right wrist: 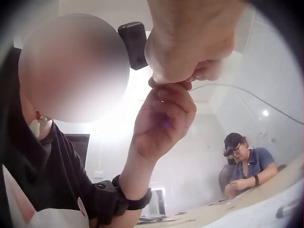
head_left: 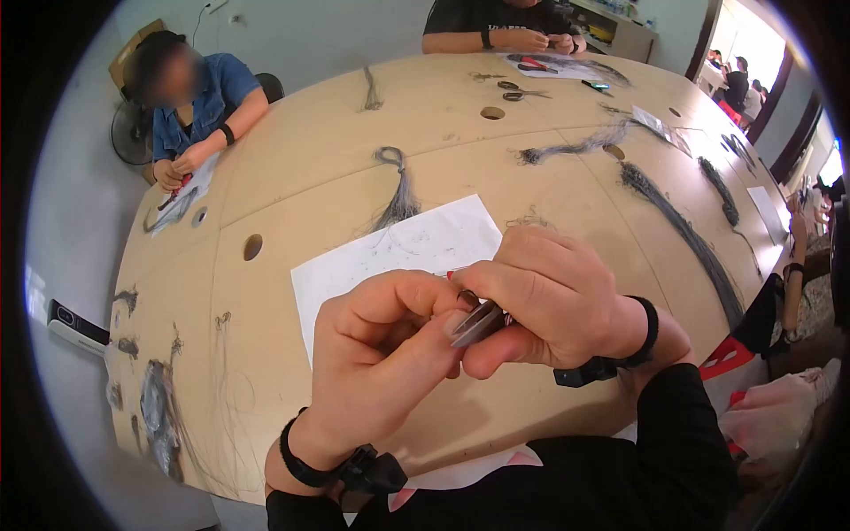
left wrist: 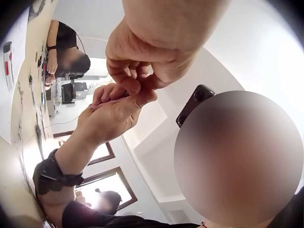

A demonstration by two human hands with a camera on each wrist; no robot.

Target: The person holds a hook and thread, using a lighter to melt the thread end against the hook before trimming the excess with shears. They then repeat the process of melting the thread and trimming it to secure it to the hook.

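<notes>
In the head view both hands meet above a white paper sheet (head_left: 398,243). The right hand (head_left: 558,305) curls round a small metal tool (head_left: 479,324), whose flat grey end points toward the left hand. The left hand (head_left: 385,341) has its thumb and forefinger pinched together at that grey end; whatever lies between those fingertips is too small to tell. In the left wrist view the left hand (left wrist: 156,47) touches the right hand (left wrist: 111,111) at the fingertips. The right wrist view shows the right hand (right wrist: 192,42) above the left hand (right wrist: 164,118), the tool hidden.
Bundles of dark thread lie about the table, one (head_left: 398,190) beyond the paper, another (head_left: 682,230) at the right. Scissors (head_left: 522,92) lie near the far edge. A clear plastic bag (head_left: 159,407) is at the left. Two people sit across the table.
</notes>
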